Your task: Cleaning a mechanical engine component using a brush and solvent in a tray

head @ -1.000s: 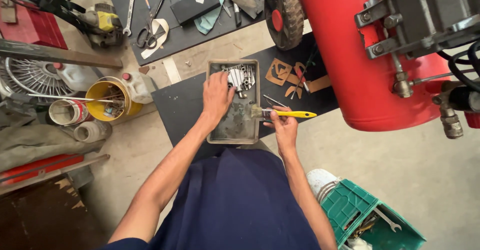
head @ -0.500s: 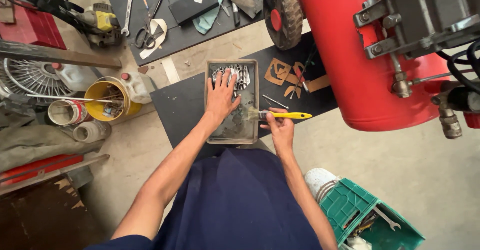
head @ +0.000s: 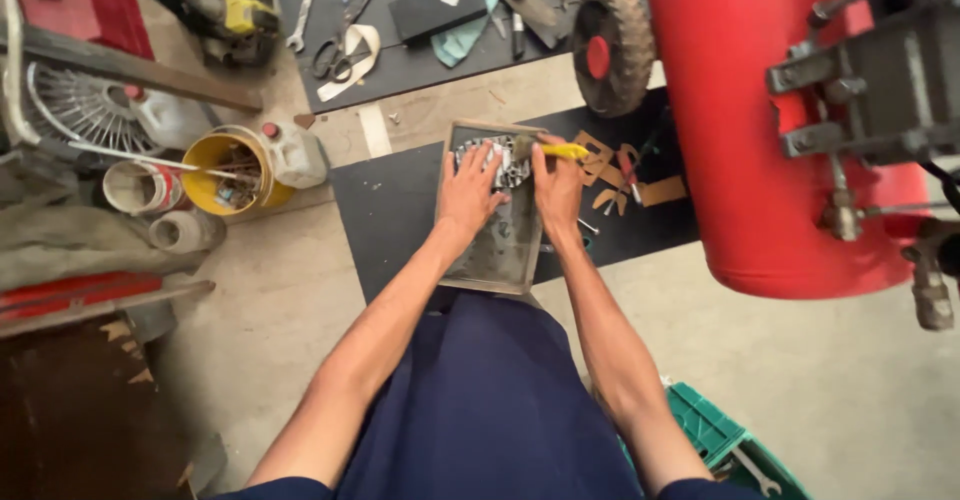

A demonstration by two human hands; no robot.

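Metal parts (head: 492,163) — small, grey and bright, heaped together — fill the far end of a shallow rectangular tray (head: 497,260) that lies on a black rubber mat (head: 392,210) on the concrete floor, straight ahead of the person's knees. The tray has a thin wooden-looking rim and a dull, wet-looking grey bottom speckled with small bits. The left hand (head: 470,193) lies flat in the tray with its fingers spread wide, the tips on the heap of parts. The right hand (head: 556,182) is at the tray's right edge, fingers curled round a brush with a yellow handle (head: 558,150); the brush head sits at the parts, though its bristles are too small to make out.

Just right of the tray, on the same mat, lie flat brown gasket cut-outs (head: 610,172) with angular shapes. Beyond them stands a small wheel (head: 610,48) with a knobbly black tyre and a red hub, and beside it a big, smooth red tank (head: 770,130) with grey steel fittings. To the left — well apart from the tray — stand a yellow bucket (head: 232,172), a white plastic jug with a red cap (head: 293,153) and a round wire fan guard (head: 85,110). A second dark mat further off carries scissors (head: 335,50) and a wrench (head: 305,0). A green plastic crate (head: 735,445) sits near the right elbow.
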